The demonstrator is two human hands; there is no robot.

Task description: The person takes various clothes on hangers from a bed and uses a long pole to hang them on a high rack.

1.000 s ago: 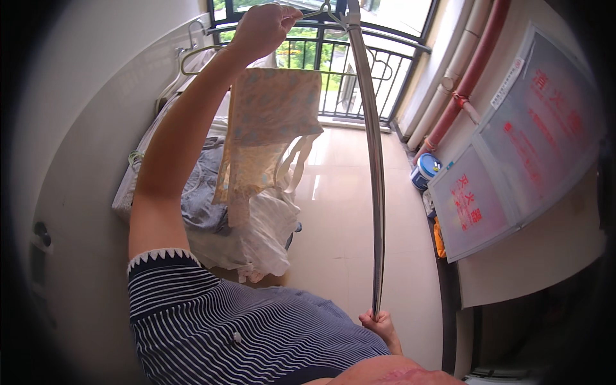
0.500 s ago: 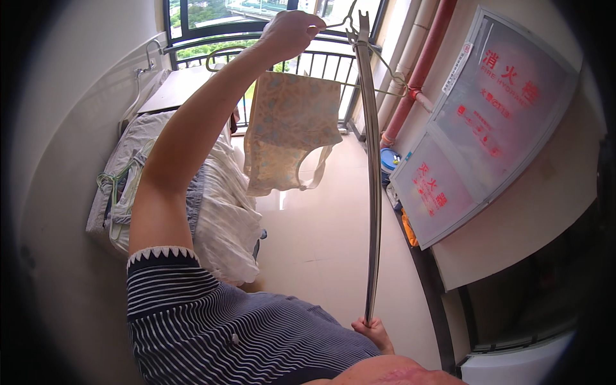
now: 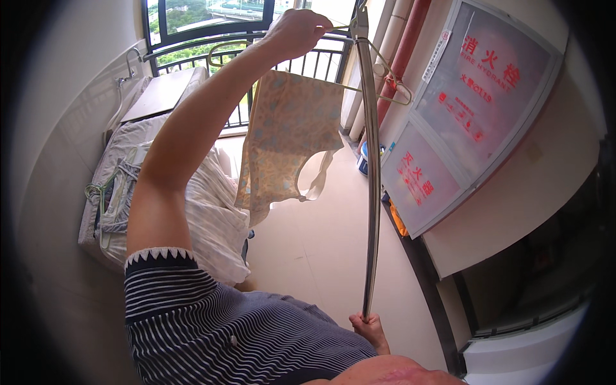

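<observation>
My left hand [image 3: 295, 33], raised at the top of the view, is closed on a thin wire clothes hanger [image 3: 391, 98]. From the hanger hangs a beige garment with a pale blue pattern [image 3: 292, 122] and a strap at its lower right. My right hand [image 3: 371, 333], low down, wraps round the bottom end of a long metal clothes pole [image 3: 370, 167]. The pole stands nearly upright, its forked tip [image 3: 361, 22] beside the hanger's neck. Whether the hook sits in the fork, I cannot tell.
White cloth [image 3: 208, 212] and several hangers [image 3: 99, 199] lie on a bed-like surface at left. A railing [image 3: 308, 64] and window are ahead. At right are a red pipe [image 3: 410, 32], a hydrant cabinet [image 3: 494, 83] with red lettering, and a blue-and-white bucket [image 3: 364, 160].
My left fingers and the hanger's neck have come closer to the pole's forked tip. The garment has swung slightly lower, and the room has shifted left in view. My right hand keeps its grip.
</observation>
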